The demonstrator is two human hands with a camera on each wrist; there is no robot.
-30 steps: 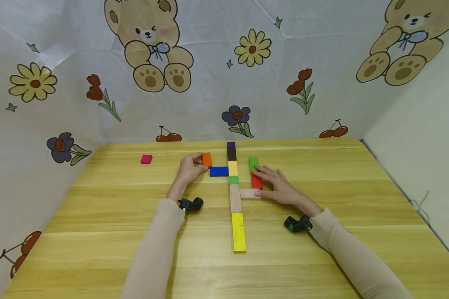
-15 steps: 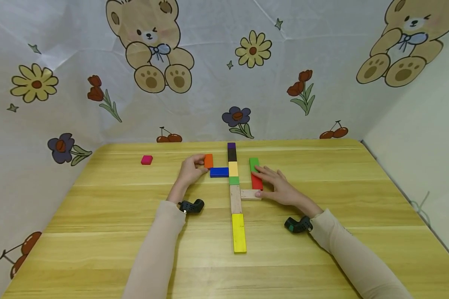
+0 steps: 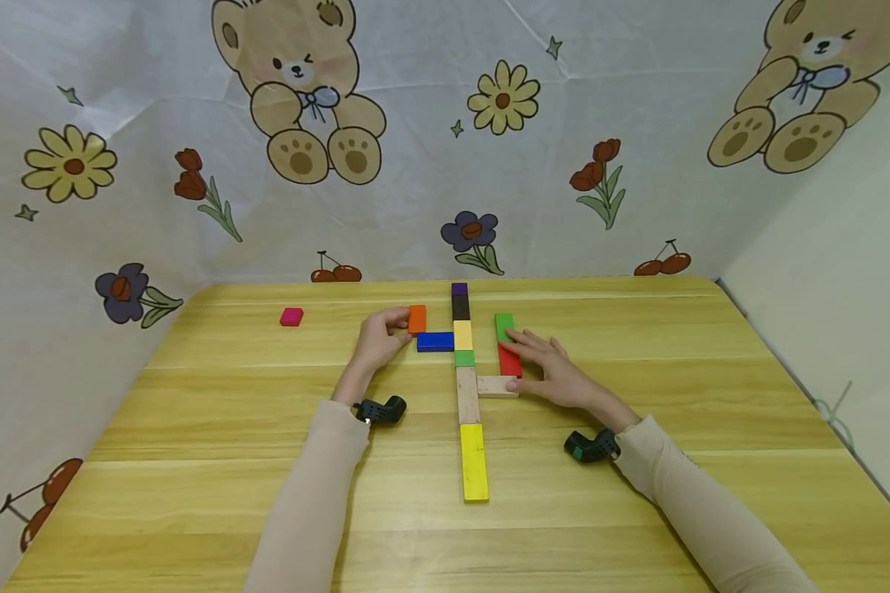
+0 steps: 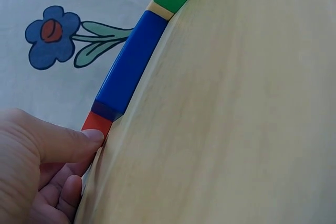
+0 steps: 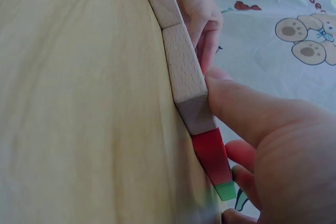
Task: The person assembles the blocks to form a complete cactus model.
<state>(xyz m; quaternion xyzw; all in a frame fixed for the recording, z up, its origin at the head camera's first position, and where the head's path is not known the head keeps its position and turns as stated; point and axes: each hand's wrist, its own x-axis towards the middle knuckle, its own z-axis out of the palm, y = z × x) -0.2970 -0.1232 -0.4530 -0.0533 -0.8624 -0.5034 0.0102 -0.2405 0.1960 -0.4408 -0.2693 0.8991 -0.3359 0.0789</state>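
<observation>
My left hand [image 3: 382, 336] pinches the orange block [image 3: 417, 318] between thumb and fingers, at the far side of the blue block [image 3: 435, 342]. In the left wrist view the thumb lies on the orange block [image 4: 98, 121], right against the end of the blue block [image 4: 130, 66]. My right hand [image 3: 555, 367] has its thumb at the end of the plain wooden crosspiece block [image 3: 496, 385]. Its other fingers are extended along the red block [image 3: 509, 360] and the green block [image 3: 503, 325]; the right wrist view shows them beside the red block [image 5: 212, 156].
A column of blocks runs down the middle: purple [image 3: 459, 289], black [image 3: 461, 308], cream [image 3: 463, 335], short green [image 3: 464, 358], plain wood [image 3: 468, 395] and yellow [image 3: 475, 463]. A pink block [image 3: 292, 317] lies apart at the left of the wooden table [image 3: 215, 412].
The orange block has slid a little to the right with my left hand, along the far side of the blue block. My right hand stays in place.
</observation>
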